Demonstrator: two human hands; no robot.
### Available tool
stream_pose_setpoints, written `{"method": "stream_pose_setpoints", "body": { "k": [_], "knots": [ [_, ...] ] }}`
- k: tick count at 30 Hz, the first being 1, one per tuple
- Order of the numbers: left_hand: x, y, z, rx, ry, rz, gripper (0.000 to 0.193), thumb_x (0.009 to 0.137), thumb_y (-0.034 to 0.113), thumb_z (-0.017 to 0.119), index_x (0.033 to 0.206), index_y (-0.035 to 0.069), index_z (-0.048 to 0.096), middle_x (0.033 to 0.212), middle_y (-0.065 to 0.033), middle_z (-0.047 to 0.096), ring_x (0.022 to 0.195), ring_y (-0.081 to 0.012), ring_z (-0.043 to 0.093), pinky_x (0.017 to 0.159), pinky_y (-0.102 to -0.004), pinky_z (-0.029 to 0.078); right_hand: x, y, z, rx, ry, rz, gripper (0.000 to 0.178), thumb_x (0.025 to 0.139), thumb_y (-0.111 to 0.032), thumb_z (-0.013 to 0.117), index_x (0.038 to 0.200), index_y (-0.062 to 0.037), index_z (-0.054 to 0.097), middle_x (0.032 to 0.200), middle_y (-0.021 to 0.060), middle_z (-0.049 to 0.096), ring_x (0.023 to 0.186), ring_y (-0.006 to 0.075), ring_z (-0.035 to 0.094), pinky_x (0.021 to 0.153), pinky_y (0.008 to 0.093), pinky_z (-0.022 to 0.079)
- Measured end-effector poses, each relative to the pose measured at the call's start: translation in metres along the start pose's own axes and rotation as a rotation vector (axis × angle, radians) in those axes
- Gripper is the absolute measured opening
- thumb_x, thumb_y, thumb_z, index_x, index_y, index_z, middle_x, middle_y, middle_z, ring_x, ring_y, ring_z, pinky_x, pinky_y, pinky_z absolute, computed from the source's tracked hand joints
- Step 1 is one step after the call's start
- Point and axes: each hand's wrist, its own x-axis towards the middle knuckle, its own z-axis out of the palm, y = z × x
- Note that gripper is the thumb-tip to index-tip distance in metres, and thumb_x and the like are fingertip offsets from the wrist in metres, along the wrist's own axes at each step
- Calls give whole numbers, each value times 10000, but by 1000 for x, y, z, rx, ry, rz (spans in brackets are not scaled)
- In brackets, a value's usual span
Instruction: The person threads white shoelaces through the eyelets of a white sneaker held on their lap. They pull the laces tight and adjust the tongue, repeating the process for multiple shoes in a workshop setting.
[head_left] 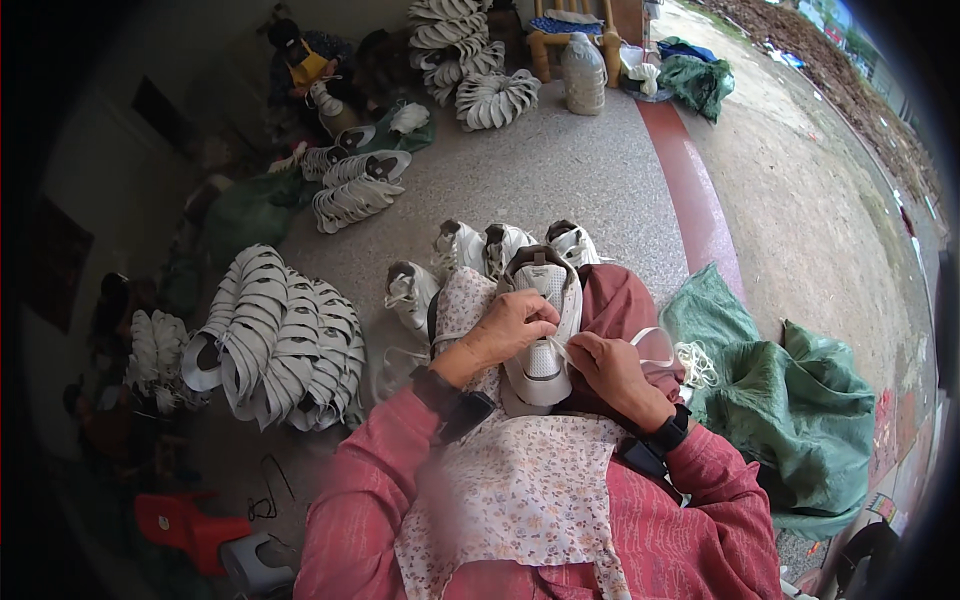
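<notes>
A white and grey shoe (541,378) with a brown collar lies across my lap, its toe toward me. My left hand (510,328) rests over its lacing area, thumb and fingers closed together; whatever sits between them is too small to make out. On the shoe's right side, my right hand (612,372) pinches a white shoelace (655,345), which loops out past the knuckles. Beyond my knees, several white shoes (460,246) with laces stand in a group on the floor. A bundle of white laces (697,364) lies at my right.
Left of me, stacked white shoe uppers (290,340) stand in curved rows; more stacks (498,100) are farther off. A green sack (775,400) spreads at right. A red stool (190,528) is at lower left. Another person (308,65) handles uppers at the back, near a plastic jug (583,75).
</notes>
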Motion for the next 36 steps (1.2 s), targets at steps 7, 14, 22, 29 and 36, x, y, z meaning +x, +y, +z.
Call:
{"method": "stream_pose_setpoints", "body": {
  "k": [7,14,22,29,36],
  "knots": [
    [4,4,-2,63,-93,-26,66,862,55,696,911,16,716,896,-21,627,877,-125,616,801,-280,497,1,2,11,88,155,27,134,931,-169,646,949,-36,644,772,186,686,725,377,692,618,442,524],
    [5,0,-1,-7,-115,-57,62,863,33,693,915,16,723,914,-17,623,884,-110,611,811,-264,491,6,0,17,78,107,90,123,918,-157,621,945,-38,605,751,205,670,717,406,676,632,502,511],
    [5,-5,1,-90,-115,-44,64,880,34,694,927,11,731,912,-17,630,888,-107,613,815,-256,493,11,-7,18,82,21,105,172,944,-178,594,978,-12,621,774,220,673,748,410,679,653,484,514],
    [5,-1,-8,36,-168,42,98,901,78,685,959,20,739,929,-34,646,911,-133,624,834,-275,496,10,1,-10,319,-216,105,193,954,-148,574,986,24,657,810,228,681,772,400,689,684,436,529],
    [5,2,-11,-15,-207,8,126,914,113,679,983,22,733,942,-44,654,932,-147,629,856,-287,492,9,-1,4,160,-57,44,168,941,-149,585,937,6,651,774,220,669,736,386,686,664,443,530]
  ]
}}
